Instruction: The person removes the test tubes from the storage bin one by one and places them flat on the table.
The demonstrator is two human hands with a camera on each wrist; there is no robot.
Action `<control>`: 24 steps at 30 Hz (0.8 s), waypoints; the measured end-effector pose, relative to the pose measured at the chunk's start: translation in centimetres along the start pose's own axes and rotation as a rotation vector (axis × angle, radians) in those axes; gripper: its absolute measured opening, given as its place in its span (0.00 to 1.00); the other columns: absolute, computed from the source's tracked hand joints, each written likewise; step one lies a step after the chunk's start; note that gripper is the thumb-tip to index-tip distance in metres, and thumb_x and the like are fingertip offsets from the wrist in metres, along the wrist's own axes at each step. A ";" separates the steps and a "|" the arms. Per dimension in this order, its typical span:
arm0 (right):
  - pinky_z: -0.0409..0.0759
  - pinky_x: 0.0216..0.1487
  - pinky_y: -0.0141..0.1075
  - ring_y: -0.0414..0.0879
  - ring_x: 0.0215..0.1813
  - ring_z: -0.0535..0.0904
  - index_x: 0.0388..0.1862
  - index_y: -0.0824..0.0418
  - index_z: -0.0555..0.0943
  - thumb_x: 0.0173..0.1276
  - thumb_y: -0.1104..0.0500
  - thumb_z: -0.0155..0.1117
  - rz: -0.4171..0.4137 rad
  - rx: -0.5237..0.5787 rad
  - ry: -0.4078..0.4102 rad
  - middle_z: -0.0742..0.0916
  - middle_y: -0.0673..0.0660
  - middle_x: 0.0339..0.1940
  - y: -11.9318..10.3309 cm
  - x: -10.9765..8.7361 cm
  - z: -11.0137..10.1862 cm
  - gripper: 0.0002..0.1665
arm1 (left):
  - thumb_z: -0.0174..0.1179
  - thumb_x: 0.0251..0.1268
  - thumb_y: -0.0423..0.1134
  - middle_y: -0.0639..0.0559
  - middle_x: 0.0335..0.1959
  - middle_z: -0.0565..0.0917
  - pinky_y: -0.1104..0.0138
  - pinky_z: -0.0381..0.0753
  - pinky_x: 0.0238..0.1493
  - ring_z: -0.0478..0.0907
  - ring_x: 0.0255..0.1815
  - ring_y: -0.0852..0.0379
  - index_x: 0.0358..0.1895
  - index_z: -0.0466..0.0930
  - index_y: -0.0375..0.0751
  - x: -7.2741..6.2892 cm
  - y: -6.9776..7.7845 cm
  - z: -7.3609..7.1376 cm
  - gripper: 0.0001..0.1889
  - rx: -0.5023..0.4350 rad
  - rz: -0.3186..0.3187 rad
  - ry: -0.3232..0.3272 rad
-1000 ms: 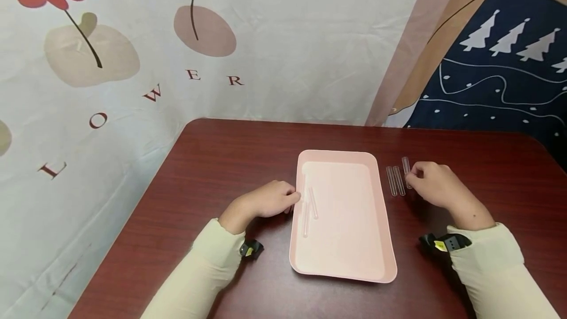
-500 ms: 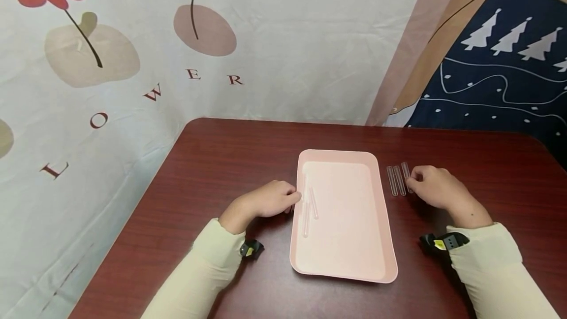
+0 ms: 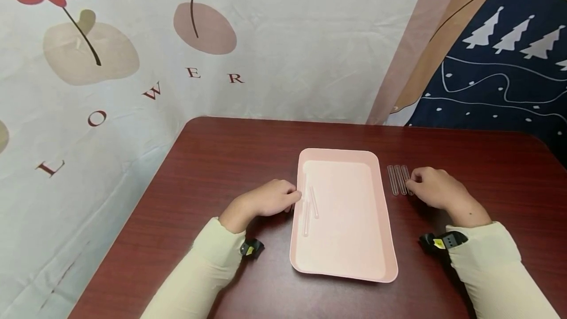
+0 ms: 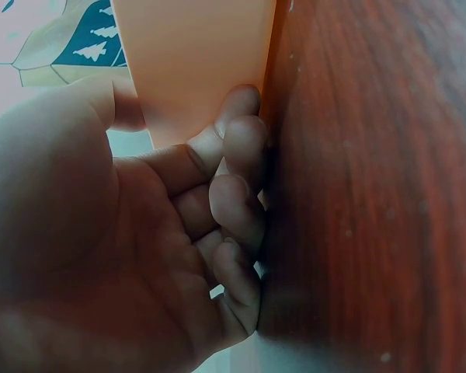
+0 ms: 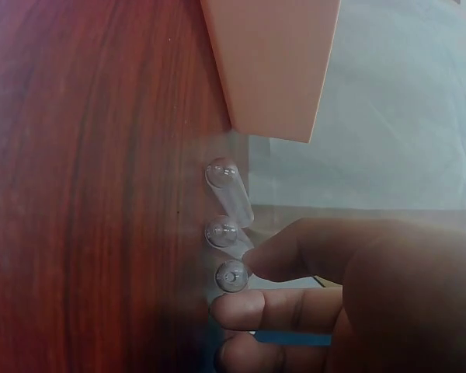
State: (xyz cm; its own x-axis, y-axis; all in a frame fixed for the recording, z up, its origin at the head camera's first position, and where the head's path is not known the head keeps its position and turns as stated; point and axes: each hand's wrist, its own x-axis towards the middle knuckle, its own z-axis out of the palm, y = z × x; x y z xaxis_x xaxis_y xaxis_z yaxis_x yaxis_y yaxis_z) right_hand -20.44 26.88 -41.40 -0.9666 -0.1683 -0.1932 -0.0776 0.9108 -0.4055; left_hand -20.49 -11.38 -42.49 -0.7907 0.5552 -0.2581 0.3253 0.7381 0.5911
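My left hand (image 3: 271, 198) grips the left side of a pink tray (image 3: 350, 230), thumb over the rim; in the left wrist view its other fingers (image 4: 241, 210) curl by the outer wall. Inside the tray, near that side, lie a few clear glass test tubes (image 3: 306, 220). Right of the tray, my right hand (image 3: 436, 188) pinches a test tube (image 5: 232, 276) between thumb and index finger, low at the table. Two more test tubes (image 3: 396, 181) lie parallel right beside it, their rounded ends facing the camera in the right wrist view.
A dark red wooden table (image 3: 239, 146) carries everything. Behind it hangs a pale printed cloth (image 3: 305, 63) with flowers and letters, and a navy cloth with white trees (image 3: 500, 78) at the right. Both wrists wear black camera straps (image 3: 443, 241).
My right hand has shifted the pinched test tube slightly toward me and leftward, so it now lies level with and close against the other two. The left hand and tray stay put.
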 end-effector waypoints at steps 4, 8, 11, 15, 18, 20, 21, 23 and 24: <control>0.68 0.23 0.38 0.46 0.24 0.72 0.30 0.63 0.80 0.72 0.55 0.53 0.007 -0.002 0.000 0.77 0.54 0.19 0.1 0.1 0.1 0.15 | 0.42 0.69 0.44 0.57 0.16 0.77 0.69 0.71 0.29 0.70 0.19 0.63 0.20 0.76 0.44 0.0 0.1 -0.1 0.20 0.001 0.001 0.000; 0.68 0.23 0.38 0.46 0.25 0.72 0.31 0.63 0.80 0.72 0.54 0.53 0.014 -0.010 -0.002 0.77 0.55 0.20 0.3 0.2 0.1 0.15 | 0.42 0.69 0.44 0.57 0.16 0.77 0.70 0.71 0.29 0.70 0.19 0.63 0.19 0.76 0.45 0.0 0.1 -0.1 0.20 0.002 0.000 0.001; 0.67 0.23 0.38 0.47 0.25 0.72 0.32 0.63 0.80 0.72 0.53 0.53 0.015 -0.019 -0.004 0.77 0.55 0.20 0.3 0.2 0.2 0.16 | 0.42 0.69 0.44 0.58 0.16 0.77 0.70 0.71 0.29 0.70 0.19 0.63 0.19 0.76 0.45 0.0 0.1 -0.1 0.20 0.005 0.000 0.002; 0.67 0.23 0.38 0.47 0.26 0.72 0.32 0.63 0.79 0.71 0.53 0.53 0.019 -0.023 -0.005 0.77 0.55 0.20 0.3 0.2 0.2 0.16 | 0.42 0.69 0.44 0.58 0.16 0.76 0.70 0.71 0.29 0.70 0.19 0.63 0.19 0.76 0.45 0.0 0.1 0.0 0.20 0.004 -0.002 0.003; 0.68 0.23 0.37 0.47 0.26 0.72 0.31 0.63 0.79 0.71 0.53 0.52 0.024 -0.028 -0.007 0.77 0.55 0.20 0.2 0.2 0.2 0.16 | 0.42 0.69 0.44 0.58 0.16 0.76 0.70 0.71 0.29 0.70 0.19 0.63 0.19 0.76 0.45 0.0 0.1 0.0 0.20 0.001 -0.005 0.003; 0.68 0.23 0.37 0.47 0.26 0.72 0.32 0.63 0.79 0.71 0.52 0.52 0.024 -0.029 -0.004 0.77 0.55 0.20 0.2 0.2 0.2 0.16 | 0.42 0.69 0.44 0.58 0.16 0.76 0.70 0.71 0.29 0.70 0.19 0.63 0.19 0.76 0.45 0.0 0.1 0.0 0.20 -0.001 -0.007 0.004; 0.68 0.23 0.37 0.47 0.26 0.73 0.32 0.63 0.79 0.72 0.52 0.52 0.025 -0.031 -0.004 0.77 0.56 0.20 0.2 0.2 0.1 0.17 | 0.42 0.69 0.44 0.58 0.16 0.76 0.70 0.71 0.29 0.70 0.19 0.63 0.19 0.76 0.45 0.0 0.0 0.0 0.20 -0.002 -0.006 0.005; 0.68 0.23 0.37 0.48 0.26 0.73 0.34 0.65 0.80 0.72 0.52 0.52 0.028 -0.033 -0.004 0.78 0.56 0.21 0.2 0.2 0.1 0.18 | 0.42 0.69 0.44 0.58 0.16 0.76 0.70 0.71 0.29 0.70 0.19 0.63 0.19 0.76 0.45 0.0 0.1 0.0 0.20 -0.007 -0.004 0.005; 0.68 0.23 0.38 0.48 0.27 0.73 0.35 0.65 0.80 0.72 0.51 0.52 0.029 -0.034 -0.002 0.78 0.56 0.21 0.2 0.2 0.0 0.18 | 0.42 0.69 0.44 0.58 0.16 0.76 0.70 0.71 0.29 0.70 0.19 0.63 0.19 0.76 0.45 0.0 0.1 0.0 0.20 -0.009 -0.004 0.005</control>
State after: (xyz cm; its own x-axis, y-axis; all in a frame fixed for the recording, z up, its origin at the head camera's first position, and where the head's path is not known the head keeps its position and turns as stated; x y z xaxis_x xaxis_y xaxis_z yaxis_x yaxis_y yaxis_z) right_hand -20.62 27.04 -41.51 -0.9681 -0.1424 -0.2061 -0.0579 0.9277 -0.3689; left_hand -20.50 -11.32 -42.44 -0.7948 0.5499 -0.2567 0.3173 0.7372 0.5965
